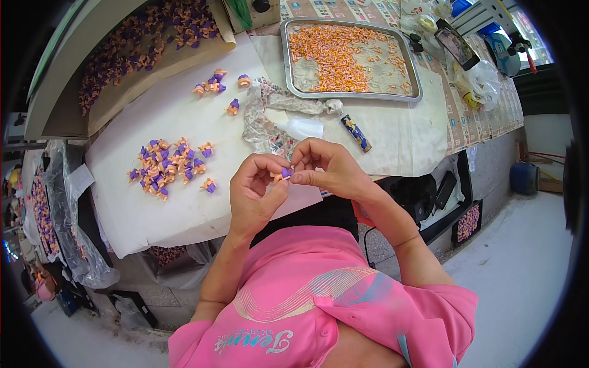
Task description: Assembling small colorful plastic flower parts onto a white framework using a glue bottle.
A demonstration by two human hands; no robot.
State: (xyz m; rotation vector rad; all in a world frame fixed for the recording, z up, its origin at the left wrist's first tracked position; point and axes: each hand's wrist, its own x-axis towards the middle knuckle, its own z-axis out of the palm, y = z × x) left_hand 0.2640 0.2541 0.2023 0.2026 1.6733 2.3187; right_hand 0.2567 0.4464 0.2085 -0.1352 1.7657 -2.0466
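Note:
Between the fingertips of my left hand (261,181) is a small purple and peach plastic figure part (286,173). My right hand (322,165) meets it from the other side, thumb and forefinger pinched at the part; whether a tiny piece sits in that pinch is too small to make out. Left of my hands a loose pile of the same purple and peach figure parts (164,165) lies on the white table sheet (123,214). Several more lie farther back, among them one single part (232,107).
A metal tray (353,95) of small orange and white pieces stands at the back. Before it lie a clear plastic bottle (304,128), a dark tube (356,133) and a stained cloth (257,116). A curved bin (61,92) of parts is far left; a phone (457,44) stands far right.

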